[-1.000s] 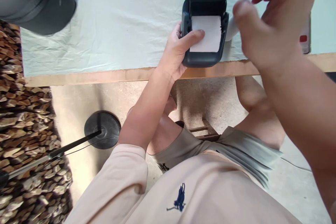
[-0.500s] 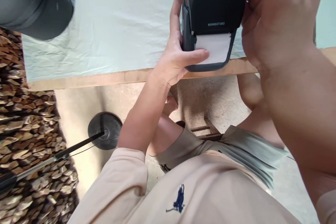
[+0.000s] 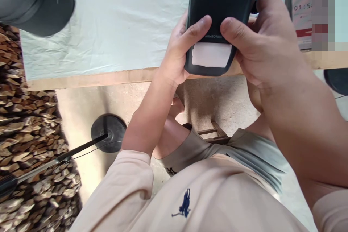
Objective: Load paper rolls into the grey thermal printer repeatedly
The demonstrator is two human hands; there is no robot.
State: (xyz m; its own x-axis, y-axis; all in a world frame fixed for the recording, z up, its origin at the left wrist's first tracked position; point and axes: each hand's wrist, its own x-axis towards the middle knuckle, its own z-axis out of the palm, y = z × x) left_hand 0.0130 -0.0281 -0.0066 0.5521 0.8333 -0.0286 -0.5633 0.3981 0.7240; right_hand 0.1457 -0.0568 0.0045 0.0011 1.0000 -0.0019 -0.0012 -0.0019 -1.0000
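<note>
A dark label printer [image 3: 217, 3] with a NIIMBOT mark is held up over the near edge of the table. White label paper [image 3: 212, 55] shows in the opening at its lower end. My left hand [image 3: 182, 49] grips the printer's left side, its thumb lying on the dark cover. On the other side my right hand [image 3: 268, 36] is closed round the printer, and its thumb presses on the cover just above the paper. The fingers behind the printer are mostly hidden.
A pale cloth [image 3: 122, 25] covers the table, whose wooden edge [image 3: 95, 78] faces me. A black cylindrical thing [image 3: 35, 3] stands at the upper left. A phone [image 3: 300, 14] showing a timer lies at right. Below are a round stand base [image 3: 108, 130] and stacked firewood [image 3: 24, 145].
My right hand has come down from the printer's upper right corner to grip its side. My left thumb has moved from the paper up onto the cover, and the cover now sits lower.
</note>
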